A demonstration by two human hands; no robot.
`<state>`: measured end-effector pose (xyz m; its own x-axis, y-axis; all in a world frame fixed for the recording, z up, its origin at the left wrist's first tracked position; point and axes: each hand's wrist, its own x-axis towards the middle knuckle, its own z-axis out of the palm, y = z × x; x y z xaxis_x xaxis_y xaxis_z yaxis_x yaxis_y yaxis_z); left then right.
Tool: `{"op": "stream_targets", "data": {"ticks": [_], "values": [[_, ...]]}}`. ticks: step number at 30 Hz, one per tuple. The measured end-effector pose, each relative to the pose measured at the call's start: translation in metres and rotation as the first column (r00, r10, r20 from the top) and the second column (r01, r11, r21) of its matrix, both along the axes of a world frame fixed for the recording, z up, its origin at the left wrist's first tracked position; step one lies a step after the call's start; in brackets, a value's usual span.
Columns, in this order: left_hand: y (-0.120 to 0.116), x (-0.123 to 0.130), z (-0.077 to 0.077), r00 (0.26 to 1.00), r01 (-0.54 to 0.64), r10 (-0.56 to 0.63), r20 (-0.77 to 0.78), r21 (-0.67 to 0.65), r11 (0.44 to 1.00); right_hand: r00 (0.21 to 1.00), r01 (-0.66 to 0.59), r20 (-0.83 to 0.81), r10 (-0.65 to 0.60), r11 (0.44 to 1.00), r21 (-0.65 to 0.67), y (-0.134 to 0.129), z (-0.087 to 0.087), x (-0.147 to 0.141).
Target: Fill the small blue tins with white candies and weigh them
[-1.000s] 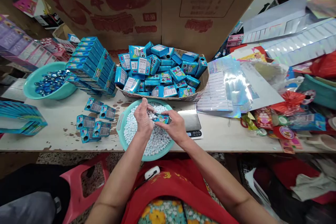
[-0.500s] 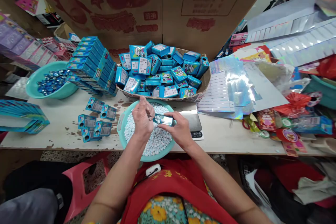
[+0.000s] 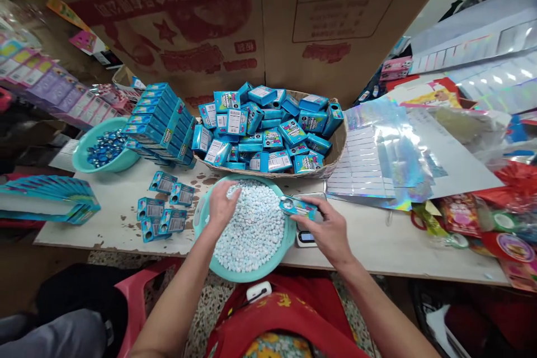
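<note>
My right hand [image 3: 331,226] grips a small blue candy box [image 3: 302,208], its round opening facing left. The box is over the digital scale [image 3: 307,239], at the right rim of a turquoise bowl [image 3: 202,213]; whether it touches the scale I cannot tell. Small pale candies [image 3: 251,229] fill the bowl. Over the bowl's left side is my left hand [image 3: 222,205], thumb apart from the fingers, with nothing visible in it. Several blue candy boxes [image 3: 173,221] with round openings lie left of the bowl.
Behind the bowl, a cut-down carton [image 3: 342,151] holds many blue boxes. A stack of blue boxes [image 3: 157,126] stands left of it, beside a bowl of blue shiny pieces [image 3: 107,148]. Holographic sheets [image 3: 377,156] cover the right. A large cardboard box [image 3: 277,22] stands behind.
The candy box has moved right, from above the bowl's candies to over the scale, in my right hand. My left hand has come away from it. The camera view has shifted.
</note>
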<state>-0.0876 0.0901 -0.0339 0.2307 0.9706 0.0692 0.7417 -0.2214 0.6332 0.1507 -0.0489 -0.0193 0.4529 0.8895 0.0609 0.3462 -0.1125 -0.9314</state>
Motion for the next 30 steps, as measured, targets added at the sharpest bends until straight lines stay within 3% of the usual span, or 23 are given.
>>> {"op": "stream_targets", "data": {"ticks": [3,7,10,13,15,17,19,21,23,25,28,30], "values": [[0.054,0.004,0.013,0.952,-0.066,0.106,-0.286,0.147,0.987,0.99,0.133,-0.04,-0.133,0.991,-0.007,-0.007,-0.021,0.027],[0.123,0.028,0.017,0.757,-0.076,0.035,-0.653,-0.035,0.997,0.978,0.2,-0.055,-0.201,0.98,-0.019,-0.01,-0.055,0.052],[0.149,0.044,0.011,0.667,-0.047,-0.027,-0.745,-0.079,0.996,0.978,0.2,-0.056,-0.2,0.98,-0.001,-0.009,-0.082,0.06],[0.152,0.051,0.015,0.664,-0.059,0.011,-0.748,-0.038,0.998,0.978,0.19,-0.096,-0.187,0.982,0.018,-0.011,-0.102,0.062],[0.143,0.048,0.026,0.719,-0.098,0.101,-0.688,0.043,0.994,0.978,0.173,-0.118,-0.17,0.985,0.012,-0.015,-0.107,0.063],[0.123,0.04,0.043,0.82,-0.129,0.196,-0.538,0.159,0.979,0.989,0.145,-0.035,-0.144,0.989,0.021,-0.021,-0.101,0.062],[0.092,0.029,0.058,0.932,-0.175,0.238,-0.274,0.233,0.957,0.98,0.141,0.129,-0.149,0.988,0.071,-0.024,-0.086,0.058],[0.052,0.02,0.066,0.981,-0.186,0.173,0.086,0.18,0.966,0.956,0.138,0.239,-0.17,0.98,0.147,-0.021,-0.064,0.047],[0.012,0.015,0.063,0.896,-0.095,0.079,0.438,0.014,0.995,0.965,0.076,0.233,-0.119,0.98,0.186,-0.014,-0.042,0.028],[-0.021,0.015,0.052,0.753,0.013,0.109,0.649,-0.18,0.984,0.989,-0.045,0.149,0.018,0.983,0.181,-0.003,-0.025,0.006],[-0.056,0.016,0.034,0.597,0.137,0.209,0.774,-0.356,0.925,0.969,-0.217,-0.083,0.232,0.964,0.155,0.012,-0.014,-0.026],[-0.072,0.014,0.028,0.565,0.22,0.192,0.803,-0.371,0.902,0.928,-0.287,-0.218,0.304,0.952,0.107,0.021,-0.014,-0.05]]}}
